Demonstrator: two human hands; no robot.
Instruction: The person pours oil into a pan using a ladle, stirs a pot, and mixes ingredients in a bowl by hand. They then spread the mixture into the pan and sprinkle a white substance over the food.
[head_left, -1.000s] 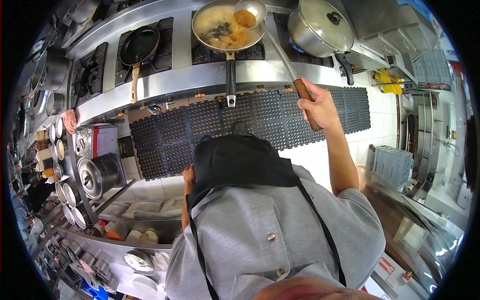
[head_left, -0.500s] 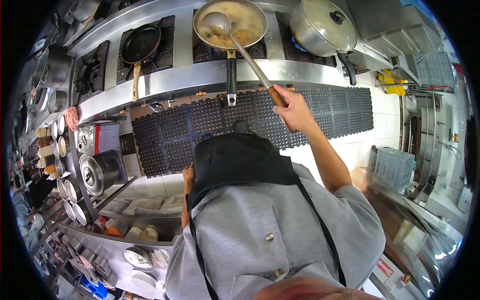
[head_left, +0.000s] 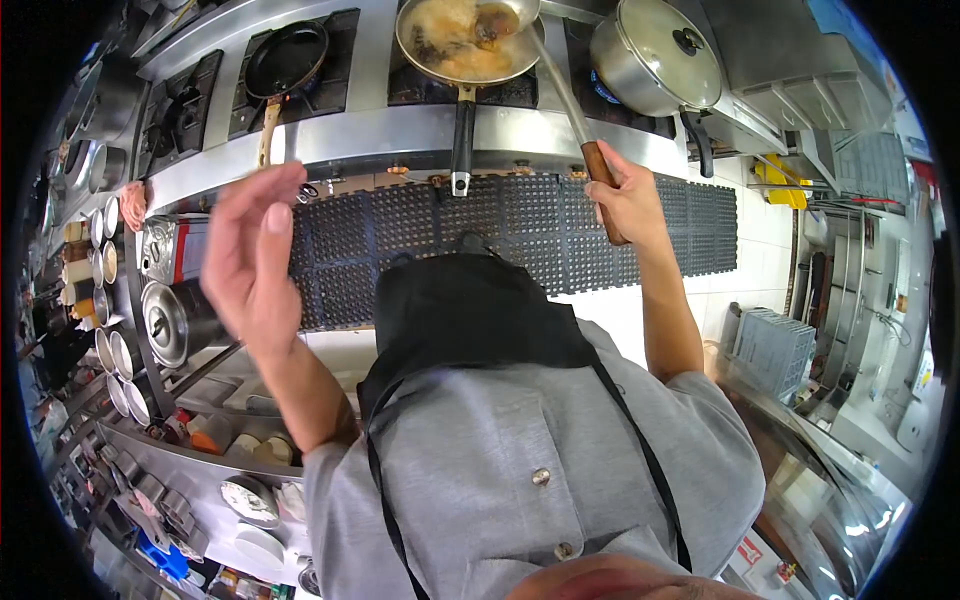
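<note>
My right hand is closed around the wooden handle of a ladle. The ladle's bowl is over the right side of a frying pan, where bubbling brownish liquid fills the pan. That pan sits on a stove burner, its black handle pointing toward me. My left hand is raised in the air at the left, slightly blurred, its thumb apart from the fingers and nothing in it. Behind it in the view is the wooden handle of a small black frying pan.
A lidded pot stands over a blue flame on the right burner. The steel stove edge runs across the front. A black perforated mat covers the floor. At left are a lidded steel pot and several round containers.
My left hand has risen from beside my body into the open at the left. My right hand has moved right, and the ladle's bowl has shifted from the pan's left side to its right.
</note>
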